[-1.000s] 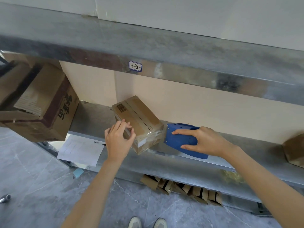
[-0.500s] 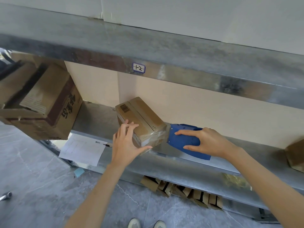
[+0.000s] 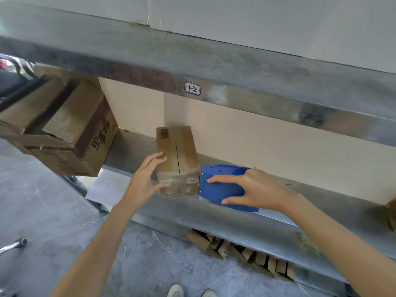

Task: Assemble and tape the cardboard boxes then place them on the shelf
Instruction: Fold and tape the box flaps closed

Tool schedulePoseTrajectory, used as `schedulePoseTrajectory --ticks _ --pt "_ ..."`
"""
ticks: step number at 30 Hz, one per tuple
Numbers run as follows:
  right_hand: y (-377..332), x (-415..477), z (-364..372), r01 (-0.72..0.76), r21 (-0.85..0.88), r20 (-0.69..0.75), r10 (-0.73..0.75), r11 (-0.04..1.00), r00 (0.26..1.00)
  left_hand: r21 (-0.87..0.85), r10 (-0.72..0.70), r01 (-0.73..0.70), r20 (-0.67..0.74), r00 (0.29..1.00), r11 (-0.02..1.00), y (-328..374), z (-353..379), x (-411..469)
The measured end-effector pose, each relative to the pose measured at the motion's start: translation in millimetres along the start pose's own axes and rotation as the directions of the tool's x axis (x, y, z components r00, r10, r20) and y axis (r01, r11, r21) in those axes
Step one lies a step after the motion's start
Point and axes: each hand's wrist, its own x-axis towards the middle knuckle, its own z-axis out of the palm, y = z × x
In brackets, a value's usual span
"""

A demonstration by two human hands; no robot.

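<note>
Cardboard box (image 3: 176, 159) on metal shelf (image 3: 192, 213), frame centre. Left hand (image 3: 143, 179): straight fingers flat against box's left face, thumb on near face. Right hand (image 3: 252, 189) grasps blue tape dispenser (image 3: 222, 186), touching box's right side.

bare forearms (image 3: 102, 243) — pale shoes (image 3: 176, 290), rounded toes

white label marked 1-2 (image 3: 192, 88) at 12 o'clock, beige wall (image 3: 278, 146) at 3 o'clock, white paper sheet (image 3: 105, 188) at 8 o'clock, chrome metal handle (image 3: 12, 245) far out at 8 o'clock, grey marbled floor (image 3: 64, 221) at 7 o'clock, two shoe tips (image 3: 176, 290) at 6 o'clock
</note>
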Motion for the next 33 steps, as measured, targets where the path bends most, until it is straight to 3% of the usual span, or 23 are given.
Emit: schedulePoseTrajectory --ticks 4,33 --pt "4 11 1 0.005 -0.013 -0.009 -0.005 1.000 1.000 -0.061 -0.012 0.013 0.017 1.000 0.998 -5 1 0" --pt "38 -2 -17 0.011 0.108 0.030 -0.014 0.994 0.999 0.018 0.033 -0.033 0.018 0.999 0.999 -15 1 3"
